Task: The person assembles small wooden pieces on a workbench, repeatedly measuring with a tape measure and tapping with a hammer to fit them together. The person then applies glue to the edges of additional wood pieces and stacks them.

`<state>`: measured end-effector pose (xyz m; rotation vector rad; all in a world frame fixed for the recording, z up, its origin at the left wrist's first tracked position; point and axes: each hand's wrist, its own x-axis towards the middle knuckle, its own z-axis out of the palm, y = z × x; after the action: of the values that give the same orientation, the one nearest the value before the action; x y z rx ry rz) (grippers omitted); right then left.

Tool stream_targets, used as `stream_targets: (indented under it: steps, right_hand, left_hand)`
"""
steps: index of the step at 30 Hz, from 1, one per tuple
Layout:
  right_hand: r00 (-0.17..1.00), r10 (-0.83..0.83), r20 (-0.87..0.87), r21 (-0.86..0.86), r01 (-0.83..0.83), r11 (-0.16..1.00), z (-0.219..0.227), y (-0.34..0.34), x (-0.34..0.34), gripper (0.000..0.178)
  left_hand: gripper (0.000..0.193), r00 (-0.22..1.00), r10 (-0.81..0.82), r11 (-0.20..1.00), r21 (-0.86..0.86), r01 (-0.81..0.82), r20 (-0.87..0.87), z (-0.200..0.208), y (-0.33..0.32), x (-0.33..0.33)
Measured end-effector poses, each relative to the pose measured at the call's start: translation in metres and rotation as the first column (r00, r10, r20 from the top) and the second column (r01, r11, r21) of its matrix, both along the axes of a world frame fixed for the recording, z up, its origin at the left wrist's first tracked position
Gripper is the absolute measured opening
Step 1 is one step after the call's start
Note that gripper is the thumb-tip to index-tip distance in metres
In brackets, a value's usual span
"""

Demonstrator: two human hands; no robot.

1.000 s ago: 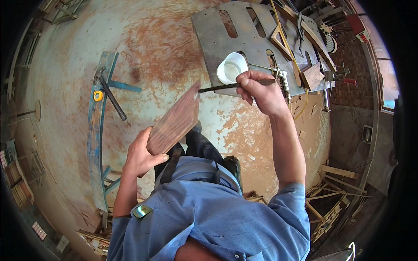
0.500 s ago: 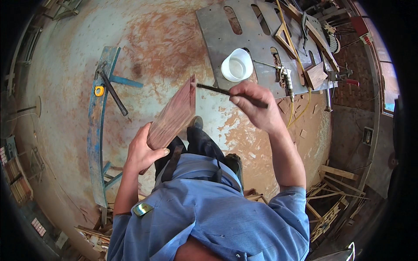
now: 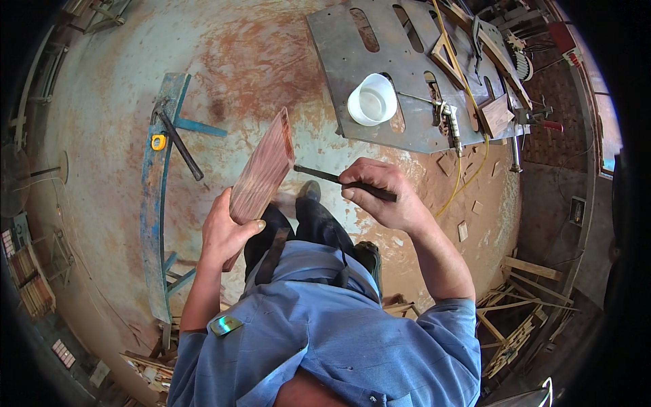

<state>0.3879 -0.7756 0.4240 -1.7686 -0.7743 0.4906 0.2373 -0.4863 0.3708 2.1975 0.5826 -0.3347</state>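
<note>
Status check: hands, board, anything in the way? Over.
Left hand gripping the board. Right hand holding a thin brush, tip at or near the board's far end. Nothing seen between them; white tub on the metal table.

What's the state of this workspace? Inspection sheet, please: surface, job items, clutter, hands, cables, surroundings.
Surface: slotted metal table; blue bench at left, paint worn.
Job's things: reddish-brown board, held off any surface; thin dark tool, tip at the board's edge, contact unclear; white cup on the table.
Clutter: metal spray gun and wooden pieces on the table; hammer and yellow tape measure on the bench.
Hands: left hand grips the board; right hand holds the tool.
Cables: yellow hose over the table, hanging past its edge.
Surroundings: stained floor; wood strips piled lower right.
</note>
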Motion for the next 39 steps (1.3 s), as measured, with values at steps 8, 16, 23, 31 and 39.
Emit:
stream_targets:
  steps: [8, 16, 23, 31, 39]
  right_hand:
    - [0.908, -0.221, -0.357, -0.083, 0.204, 0.975, -0.01, -0.009, 0.019, 0.016]
    - [0.886, -0.365, -0.286, -0.095, 0.353, 0.931, -0.023, -0.007, 0.041, 0.02]
    - [0.97, -0.226, -0.09, 0.025, 0.229, 0.973, -0.023, -0.002, 0.015, 0.013]
    - [0.997, -0.05, -0.061, 0.023, 0.051, 0.998, -0.007, -0.005, -0.01, 0.012]
    - [0.942, -0.091, -0.323, 0.064, 0.118, 0.991, -0.007, -0.009, -0.015, 0.013]
  left_hand:
    - [0.092, 0.991, -0.12, 0.99, 0.075, 0.116, 0.052, -0.011, 0.008, -0.018]
    - [0.095, 0.979, -0.201, 0.978, 0.069, 0.199, 0.027, -0.006, 0.006, -0.023]
    - [0.089, 0.989, -0.148, 0.969, -0.198, 0.15, 0.026, -0.011, 0.011, -0.023]
    - [0.082, 0.996, -0.086, 0.962, -0.256, 0.09, 0.026, -0.006, 0.007, -0.017]
    - [0.075, 0.998, -0.057, 0.945, -0.322, 0.064, 0.032, -0.006, 0.008, -0.017]
